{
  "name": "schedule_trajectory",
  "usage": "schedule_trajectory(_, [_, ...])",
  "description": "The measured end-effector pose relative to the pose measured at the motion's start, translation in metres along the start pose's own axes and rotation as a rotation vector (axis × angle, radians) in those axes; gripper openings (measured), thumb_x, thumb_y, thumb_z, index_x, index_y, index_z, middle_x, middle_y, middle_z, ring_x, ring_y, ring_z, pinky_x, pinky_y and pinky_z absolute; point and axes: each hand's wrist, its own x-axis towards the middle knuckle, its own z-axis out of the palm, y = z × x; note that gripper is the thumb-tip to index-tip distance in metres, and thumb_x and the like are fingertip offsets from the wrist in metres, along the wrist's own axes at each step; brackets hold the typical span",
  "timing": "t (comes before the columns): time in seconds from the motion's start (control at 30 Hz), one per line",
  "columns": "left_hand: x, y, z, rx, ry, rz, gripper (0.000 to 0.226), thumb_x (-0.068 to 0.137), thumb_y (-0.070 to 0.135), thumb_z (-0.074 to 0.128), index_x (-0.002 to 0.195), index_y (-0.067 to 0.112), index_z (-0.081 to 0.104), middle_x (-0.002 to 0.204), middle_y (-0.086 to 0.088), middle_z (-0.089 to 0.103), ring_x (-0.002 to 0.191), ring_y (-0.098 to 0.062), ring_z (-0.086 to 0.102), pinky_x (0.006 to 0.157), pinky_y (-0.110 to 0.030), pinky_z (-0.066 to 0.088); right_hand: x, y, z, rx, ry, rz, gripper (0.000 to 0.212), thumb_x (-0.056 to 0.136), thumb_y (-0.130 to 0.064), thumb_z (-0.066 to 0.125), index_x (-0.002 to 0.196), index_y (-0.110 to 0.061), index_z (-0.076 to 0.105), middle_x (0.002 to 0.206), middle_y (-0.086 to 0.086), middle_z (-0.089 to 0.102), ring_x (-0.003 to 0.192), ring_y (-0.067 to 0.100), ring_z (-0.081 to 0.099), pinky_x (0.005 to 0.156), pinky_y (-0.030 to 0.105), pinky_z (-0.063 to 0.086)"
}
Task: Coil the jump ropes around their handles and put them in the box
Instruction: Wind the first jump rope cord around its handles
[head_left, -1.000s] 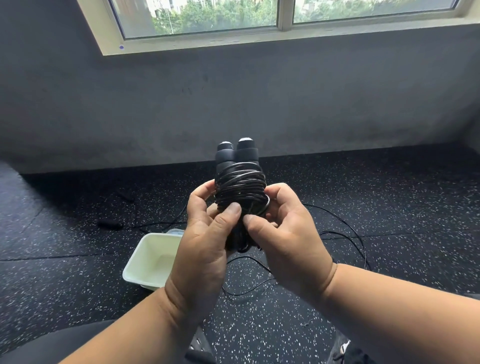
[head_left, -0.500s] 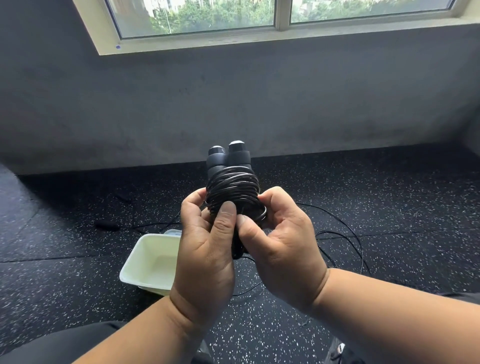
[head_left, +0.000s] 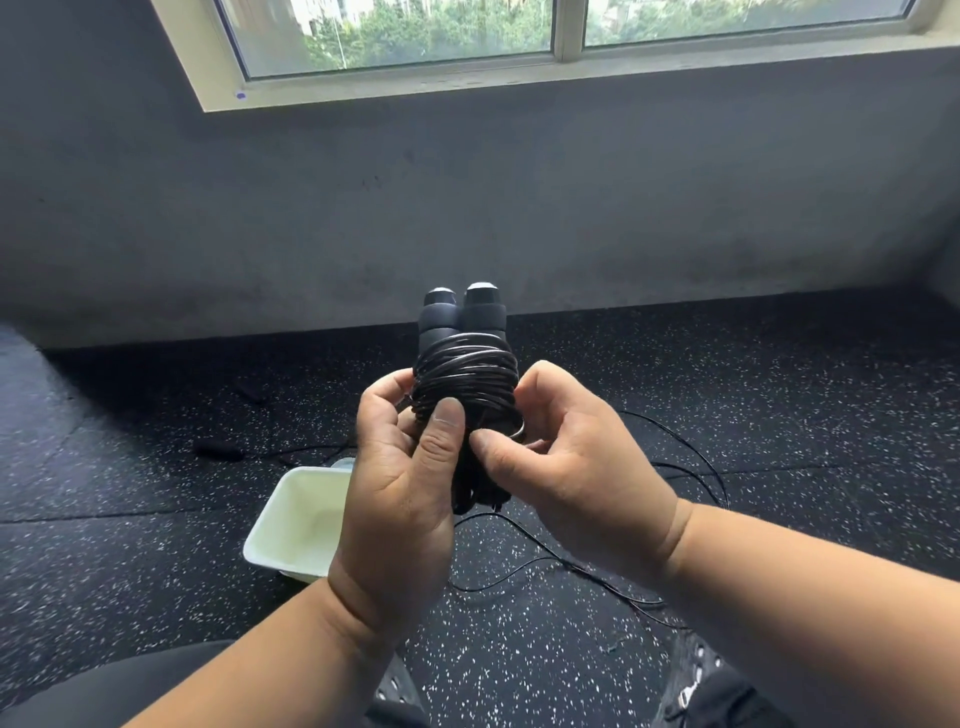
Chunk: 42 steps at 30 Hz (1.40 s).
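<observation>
Black cord is wound in many tight turns around the two handles (head_left: 462, 317) of one jump rope (head_left: 465, 384), which a person holds upright in front of the body, above the floor and well clear of it. This rope looks almost finished: the coil covers the middle of the paired handles, their capped tops stand free above it, and only the loose end seems left to tuck in or secure. The left hand (head_left: 400, 493) grips the bundle from the left, its fingers curled round the back and its thumb pressed flat on the front of the coil. The right hand (head_left: 563, 483) closes on the right side of the coil, thumb tip against the cord low on the front; whether it pinches a free end there I cannot tell. Below the hands the cream box (head_left: 298, 525) sits open on the speckled rubber floor (head_left: 779, 415), and the part of its inside that shows holds no rope, so nothing appears to have been put away yet. More cord (head_left: 691, 467) lies loose on the floor to the right of the box, and another handle (head_left: 218, 449) rests near the far left, so at least one further rope is probably still to be coiled and boxed.
</observation>
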Motion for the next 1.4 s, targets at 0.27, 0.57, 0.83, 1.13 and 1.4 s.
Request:
schedule_trajectory(0.27, [-0.002,-0.007,0.004,0.037,0.102,-0.024,0.046,0.094,0.029,0.062,0.132,0.008,0.045,0.11,-0.018,0.075,0.097,-0.031,0.074,0.073,-0.03,0.061,-0.011,0.019,0.016,-0.293,0.227,-0.081,0.032,0.081,-0.051,0.068,0.089,-0.022,0.058,0.077,0.001,0.071,0.068,0.027,0.066,0.066,0.05,0.057])
schedule_trajectory(0.57, [0.005,-0.005,-0.005,0.031,0.022,-0.033,0.05,0.093,0.034,0.061,0.136,0.013,0.046,0.12,-0.016,0.073,0.104,-0.031,0.073,0.074,-0.036,0.062,-0.008,0.012,-0.01,-0.027,-0.084,-0.03,0.033,0.093,-0.035,0.064,0.112,-0.009,0.057,0.099,0.018,0.072,0.087,0.034,0.067,0.083,0.055,0.058])
schedule_trajectory(0.83, [0.006,-0.001,-0.017,0.011,-0.035,-0.122,0.062,0.089,0.047,0.066,0.141,0.021,0.046,0.13,-0.02,0.068,0.115,-0.032,0.068,0.088,-0.048,0.055,0.001,0.014,-0.021,0.109,-0.162,0.167,0.022,0.096,-0.009,0.07,0.114,-0.007,0.058,0.106,0.007,0.077,0.095,0.013,0.069,0.085,0.03,0.054])
schedule_trajectory(1.13, [0.006,-0.007,-0.029,0.016,-0.129,-0.196,0.073,0.088,0.047,0.075,0.148,0.023,0.04,0.139,-0.019,0.064,0.128,-0.037,0.063,0.101,-0.058,0.053,0.004,0.021,-0.019,0.151,-0.149,0.231,0.033,0.084,-0.024,0.07,0.114,-0.013,0.058,0.097,0.0,0.075,0.091,0.017,0.069,0.086,0.038,0.054])
schedule_trajectory(1.4, [0.008,-0.034,-0.044,0.216,-0.195,-0.231,0.077,0.075,0.033,0.076,0.144,0.021,0.045,0.127,-0.008,0.071,0.116,-0.024,0.068,0.09,-0.039,0.059,0.009,0.03,-0.02,0.171,-0.069,0.313,0.045,0.087,-0.039,0.061,0.128,-0.019,0.062,0.108,0.007,0.072,0.09,0.023,0.063,0.088,0.048,0.048])
